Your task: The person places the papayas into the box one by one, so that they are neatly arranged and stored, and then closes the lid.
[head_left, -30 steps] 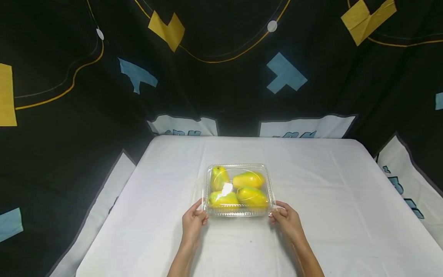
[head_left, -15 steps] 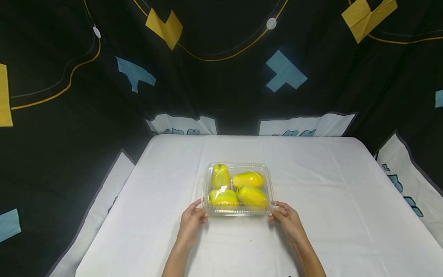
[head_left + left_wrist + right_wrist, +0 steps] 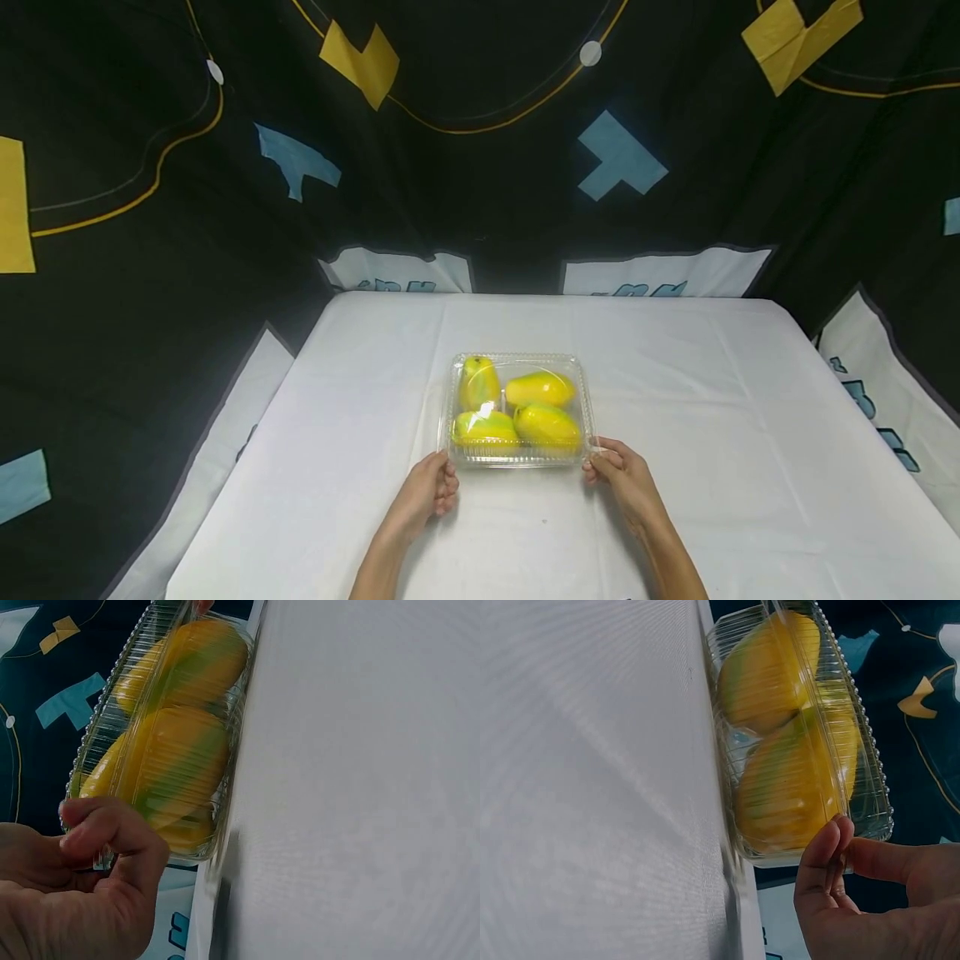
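Note:
A lidded clear plastic clamshell container point(image 3: 517, 457) lies on the white-covered table. Several yellow-green mangoes point(image 3: 547, 427) show through its lid. At the front left corner my left hand point(image 3: 426, 492) has its fingers curled; in the left wrist view a bent finger point(image 3: 97, 825) overlaps the corner rim, with a bit of clear plastic showing below it. My right hand point(image 3: 622, 479) pinches the rim at the front right corner between thumb and fingers, which the right wrist view shows close up at the fingertips point(image 3: 844, 825).
White cloth point(image 3: 675, 375) covers the table around the container. A dark curtain point(image 3: 480, 208) with yellow and blue patches hangs behind and at the sides. Its white, lettered lower border point(image 3: 660, 275) meets the table's far edge.
My left hand has shifted from the container's left side toward its front left corner, and its fingers have curled in. The right hand keeps its pinch; the container stays put.

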{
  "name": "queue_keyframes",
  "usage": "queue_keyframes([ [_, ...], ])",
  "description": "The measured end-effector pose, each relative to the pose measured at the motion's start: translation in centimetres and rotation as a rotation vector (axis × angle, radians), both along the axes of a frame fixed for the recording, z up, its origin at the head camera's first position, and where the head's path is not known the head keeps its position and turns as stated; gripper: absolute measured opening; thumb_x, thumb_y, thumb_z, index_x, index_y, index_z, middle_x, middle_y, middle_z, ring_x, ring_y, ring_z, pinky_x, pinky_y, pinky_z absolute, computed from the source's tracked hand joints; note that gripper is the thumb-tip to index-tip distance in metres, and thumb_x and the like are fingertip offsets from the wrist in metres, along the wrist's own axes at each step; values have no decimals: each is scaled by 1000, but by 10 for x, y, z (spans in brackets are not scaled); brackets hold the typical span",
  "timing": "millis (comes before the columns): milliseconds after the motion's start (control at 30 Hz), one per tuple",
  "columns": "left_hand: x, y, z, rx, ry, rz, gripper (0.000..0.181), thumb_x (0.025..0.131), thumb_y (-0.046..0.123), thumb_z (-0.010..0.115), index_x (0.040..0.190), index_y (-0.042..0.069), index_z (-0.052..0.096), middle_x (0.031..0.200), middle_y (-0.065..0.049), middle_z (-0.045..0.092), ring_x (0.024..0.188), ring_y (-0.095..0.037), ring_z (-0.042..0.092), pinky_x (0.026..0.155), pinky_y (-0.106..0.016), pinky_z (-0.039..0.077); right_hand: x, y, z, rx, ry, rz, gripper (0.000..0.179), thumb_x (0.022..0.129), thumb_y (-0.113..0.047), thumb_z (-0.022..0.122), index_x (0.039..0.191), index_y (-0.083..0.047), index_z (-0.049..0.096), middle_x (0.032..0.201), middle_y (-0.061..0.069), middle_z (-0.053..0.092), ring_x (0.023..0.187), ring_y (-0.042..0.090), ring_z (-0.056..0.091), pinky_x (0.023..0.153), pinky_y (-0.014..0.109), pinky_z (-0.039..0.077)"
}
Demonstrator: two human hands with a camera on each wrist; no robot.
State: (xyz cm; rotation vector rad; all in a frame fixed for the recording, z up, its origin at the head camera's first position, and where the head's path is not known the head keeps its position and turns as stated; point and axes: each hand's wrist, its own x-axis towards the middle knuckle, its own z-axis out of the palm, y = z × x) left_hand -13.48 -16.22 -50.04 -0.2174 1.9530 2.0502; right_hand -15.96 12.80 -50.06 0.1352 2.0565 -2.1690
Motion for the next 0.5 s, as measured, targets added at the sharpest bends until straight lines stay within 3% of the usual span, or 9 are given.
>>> queue_keyframes([
  [167, 0, 2, -2, -13, 40, 31, 25, 100, 17, 22, 85, 6, 39, 61, 4, 37, 47, -5, 32, 41, -14, 26, 1, 0, 0, 0, 0, 7, 36, 92, 2, 49, 126, 12, 41, 83, 13, 63, 71, 15, 58, 65, 24, 50],
  [500, 1, 7, -3, -7, 89, 100, 25, 101, 13, 24, 81, 6, 39, 63, 3, 33, 47, -4, 26, 40, -14, 23, 0, 0, 0, -4, -9, 5, 36, 92, 2, 49, 126, 11, 40, 85, 15, 63, 72, 16, 58, 65, 24, 50],
])
